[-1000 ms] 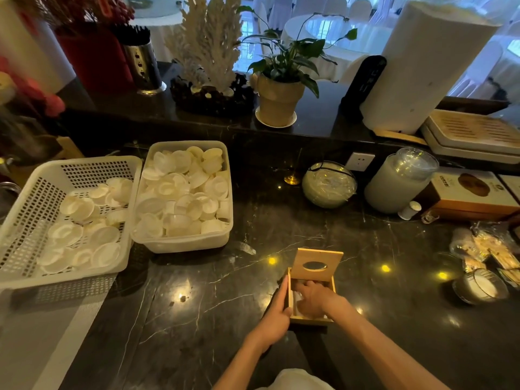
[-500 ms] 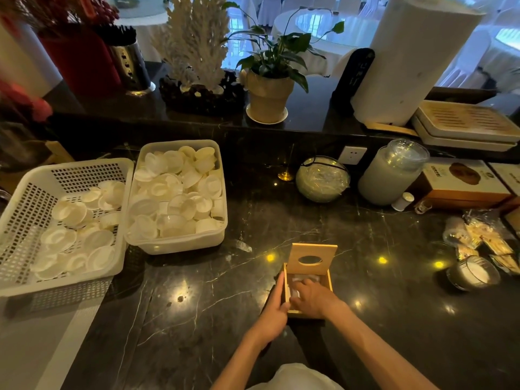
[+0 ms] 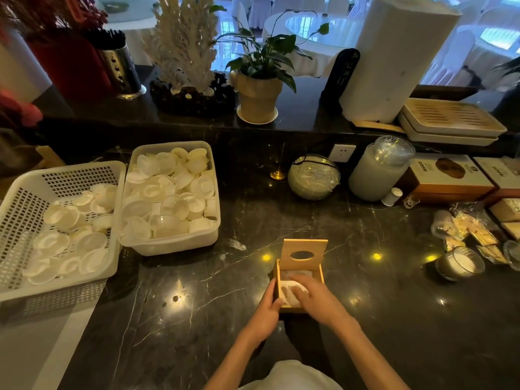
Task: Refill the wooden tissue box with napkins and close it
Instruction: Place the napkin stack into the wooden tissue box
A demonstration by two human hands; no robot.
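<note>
Right hand lies flat, fingers spread, pressing white napkins into the wooden tissue box at lower centre—settling the stack so the raised lid can shut. Left hand grips the box's left wall, steadying it on the dark tabletop.

The tabletop is black marble with thin white veins. The tissue box is pale honey wood; its napkins are white. White too are the basket and tub.

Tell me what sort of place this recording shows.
Probably a restaurant or banquet hall service counter: round clothed dining tables behind, bins of small white dishes, and a wooden tissue box being refilled on the counter.
</note>
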